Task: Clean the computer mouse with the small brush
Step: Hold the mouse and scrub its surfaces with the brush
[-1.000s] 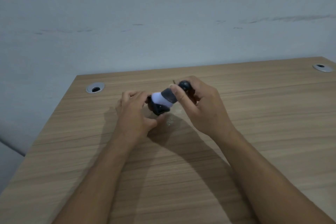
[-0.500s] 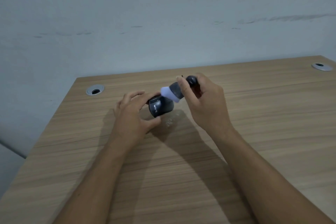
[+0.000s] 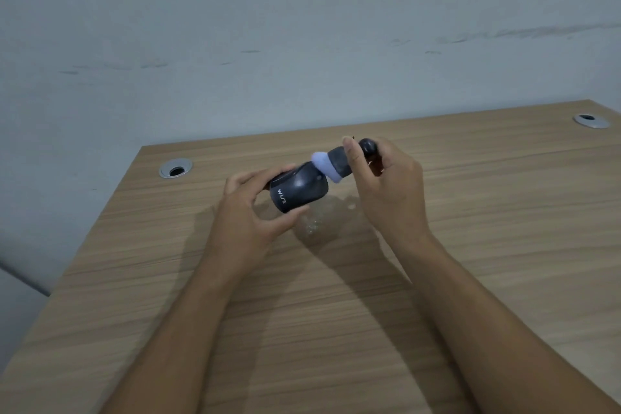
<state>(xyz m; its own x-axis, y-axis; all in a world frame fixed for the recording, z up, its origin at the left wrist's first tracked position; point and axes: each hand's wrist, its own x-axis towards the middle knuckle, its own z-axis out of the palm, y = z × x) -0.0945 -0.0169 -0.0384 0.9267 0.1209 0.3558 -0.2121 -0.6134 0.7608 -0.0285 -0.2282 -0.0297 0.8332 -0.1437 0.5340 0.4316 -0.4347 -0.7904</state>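
A dark computer mouse (image 3: 299, 190) with white lettering on its rear is held a little above the wooden desk (image 3: 336, 312), gripped by my left hand (image 3: 250, 215) between thumb and fingers. My right hand (image 3: 389, 191) is closed around a small brush (image 3: 336, 163) with a dark round handle and a pale lilac bristle head. The bristles touch the far right end of the mouse. Part of the brush handle is hidden behind my fingers.
Two round metal cable grommets are set in the desk, one at the back left (image 3: 175, 169) and one at the back right (image 3: 590, 120). A grey wall rises right behind the desk's far edge. A shiny smear (image 3: 314, 225) lies on the desk below the mouse.
The brush has drawn back up and to the right, off the top of the mouse to its far end. The mouse has turned, so its lettered rear now shows fully.
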